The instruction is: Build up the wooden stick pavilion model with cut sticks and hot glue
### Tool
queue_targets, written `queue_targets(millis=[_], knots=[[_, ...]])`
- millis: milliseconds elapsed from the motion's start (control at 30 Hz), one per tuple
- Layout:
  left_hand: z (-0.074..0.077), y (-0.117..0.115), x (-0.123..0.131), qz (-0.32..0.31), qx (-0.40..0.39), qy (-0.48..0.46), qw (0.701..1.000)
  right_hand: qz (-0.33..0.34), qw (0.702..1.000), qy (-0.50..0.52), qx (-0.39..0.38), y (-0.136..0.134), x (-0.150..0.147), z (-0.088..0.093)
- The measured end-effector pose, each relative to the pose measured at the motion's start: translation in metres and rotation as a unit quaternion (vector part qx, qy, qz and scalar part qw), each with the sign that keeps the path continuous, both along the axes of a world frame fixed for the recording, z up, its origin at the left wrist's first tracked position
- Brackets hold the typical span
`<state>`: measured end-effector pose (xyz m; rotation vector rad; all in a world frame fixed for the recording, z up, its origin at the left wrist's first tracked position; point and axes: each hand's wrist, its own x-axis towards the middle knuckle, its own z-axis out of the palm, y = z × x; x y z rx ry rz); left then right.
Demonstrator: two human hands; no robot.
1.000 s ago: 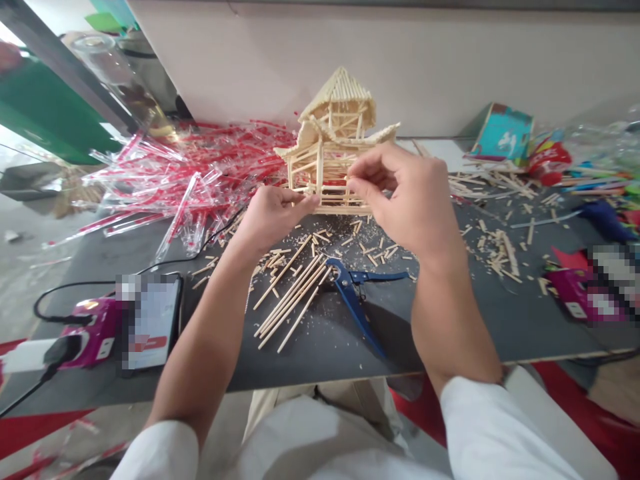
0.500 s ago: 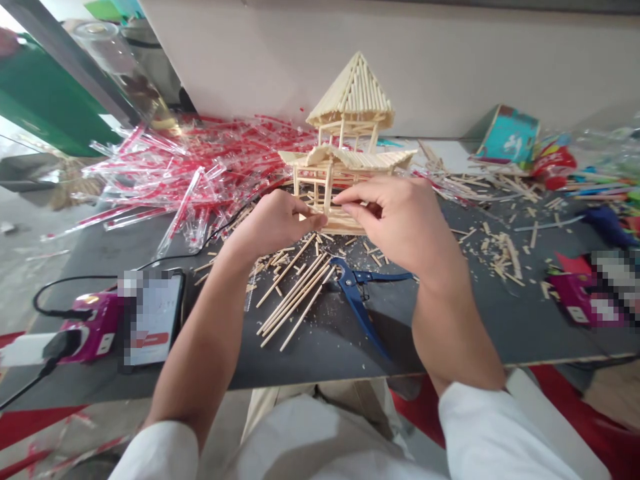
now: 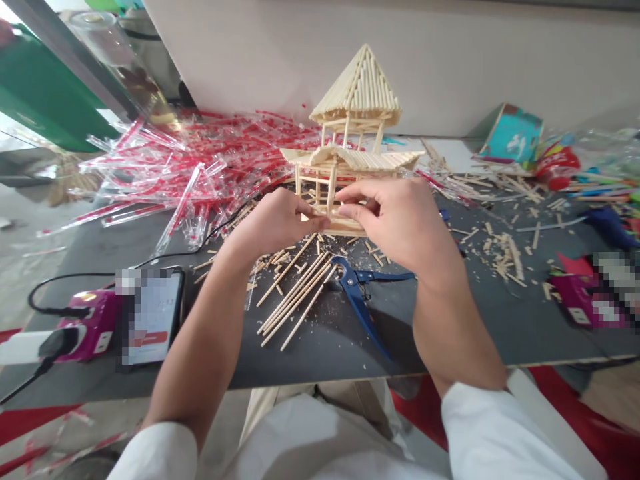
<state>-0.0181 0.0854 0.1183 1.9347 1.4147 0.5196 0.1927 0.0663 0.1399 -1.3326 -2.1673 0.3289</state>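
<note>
Where the left hand [image 3: 273, 220] meets the model [image 3: 350, 157] near mid-frame, thumb and fingers are bent close together at the foot of the corner post [image 3: 331, 187]; whether they pinch the wood is hidden. Just right of that post, the right hand [image 3: 407, 217] has thumb and forefinger nearly meeting, with no piece clearly visible between them. The model stands upright in the upper middle of the frame. Built of thin sticks, it should be very light and stiff, dry rather than slippery, but fragile at its joints. The base [image 3: 345, 233] and the feet of the posts look the safest hold; the lower roof's thin edges would probably snap under a squeeze. Below, in the centre, lie loose sticks [image 3: 300, 293] and a blue cutter [image 3: 357, 293]; red-and-clear wrappers [image 3: 215, 153] heap at upper left, a phone [image 3: 155, 317] at lower left.
</note>
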Motion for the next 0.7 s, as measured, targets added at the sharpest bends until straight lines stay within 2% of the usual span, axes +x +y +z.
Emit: queue_targets(millis=[267, 700], knots=[[0.0078, -0.0012, 0.0011, 0.002, -0.023, 0.048, 0.999, 0.029, 0.999, -0.01, 0.012, -0.0008, -0.0064, 0.0002], [0.0023, 0.0005, -0.0003, 0.0, -0.009, 0.065, 0.998, 0.072, 0.997, -0.005, 0.013, 0.0046, -0.0037, -0.004]])
